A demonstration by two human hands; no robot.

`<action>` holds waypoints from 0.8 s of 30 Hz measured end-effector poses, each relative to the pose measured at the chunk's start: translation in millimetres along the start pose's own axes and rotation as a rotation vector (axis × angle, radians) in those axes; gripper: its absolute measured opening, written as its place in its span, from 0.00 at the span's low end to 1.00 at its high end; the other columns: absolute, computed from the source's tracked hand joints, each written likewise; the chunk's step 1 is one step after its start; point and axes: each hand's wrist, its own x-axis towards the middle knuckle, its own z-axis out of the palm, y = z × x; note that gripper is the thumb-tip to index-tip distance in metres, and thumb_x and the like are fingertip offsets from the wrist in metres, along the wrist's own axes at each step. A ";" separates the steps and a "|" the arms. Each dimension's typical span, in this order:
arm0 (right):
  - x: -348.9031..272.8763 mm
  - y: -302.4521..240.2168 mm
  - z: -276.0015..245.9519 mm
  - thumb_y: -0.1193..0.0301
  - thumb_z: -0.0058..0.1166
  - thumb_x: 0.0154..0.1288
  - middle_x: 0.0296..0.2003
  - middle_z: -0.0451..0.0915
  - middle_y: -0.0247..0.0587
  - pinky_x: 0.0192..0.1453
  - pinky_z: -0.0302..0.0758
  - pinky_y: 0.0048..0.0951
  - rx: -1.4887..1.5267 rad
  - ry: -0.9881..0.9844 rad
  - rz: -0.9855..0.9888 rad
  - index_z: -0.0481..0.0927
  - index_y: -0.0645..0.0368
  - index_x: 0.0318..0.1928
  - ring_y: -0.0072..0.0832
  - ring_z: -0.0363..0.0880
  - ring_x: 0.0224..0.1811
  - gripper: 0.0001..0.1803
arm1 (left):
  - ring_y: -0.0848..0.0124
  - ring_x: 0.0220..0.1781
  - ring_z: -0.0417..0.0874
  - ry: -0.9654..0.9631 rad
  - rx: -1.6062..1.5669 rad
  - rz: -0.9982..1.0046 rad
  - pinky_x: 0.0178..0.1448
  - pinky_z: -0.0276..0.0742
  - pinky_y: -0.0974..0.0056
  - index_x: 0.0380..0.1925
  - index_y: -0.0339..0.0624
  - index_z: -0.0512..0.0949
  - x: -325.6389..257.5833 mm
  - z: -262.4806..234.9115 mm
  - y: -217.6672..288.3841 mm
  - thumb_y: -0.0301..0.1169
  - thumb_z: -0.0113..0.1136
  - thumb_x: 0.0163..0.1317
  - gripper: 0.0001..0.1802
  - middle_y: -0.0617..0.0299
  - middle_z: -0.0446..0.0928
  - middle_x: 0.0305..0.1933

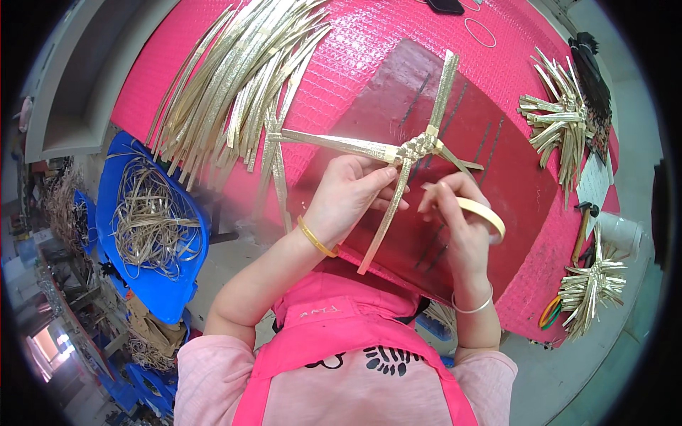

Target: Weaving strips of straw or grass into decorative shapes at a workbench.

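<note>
Pinched between the thumb and fingers of my left hand (352, 188) is a woven piece of gold strips (418, 148). Its plaited middle is small and knotted, and long flat strips reach out from it up, left and down. My right hand (458, 213) is just right of the plait, fingers curled in, with a narrow cream ring like a tape roll (484, 216) held against it. Whether the right fingertips also touch a strip is hard to make out. Under both hands lies a dark red board (497, 206) with dashed dark lines.
A large bundle of loose gold strips (238, 85) lies on the pink table cover (355, 32) at the far left. Finished-looking gold bunches (561, 117) and a hammer (584, 231) are along the right edge. A blue bin (167, 287) holding tangled strips stands at lower left.
</note>
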 end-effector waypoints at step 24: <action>22.7 19.6 11.6 0.67 0.52 0.55 0.16 0.70 0.28 0.20 0.58 0.14 -0.020 -0.189 0.064 0.74 0.62 0.24 0.11 0.62 0.18 0.11 | 0.77 0.26 0.74 0.039 0.086 0.081 0.30 0.70 0.74 0.37 0.29 0.72 -19.7 -5.4 -11.8 0.24 0.49 0.56 0.10 0.57 0.75 0.31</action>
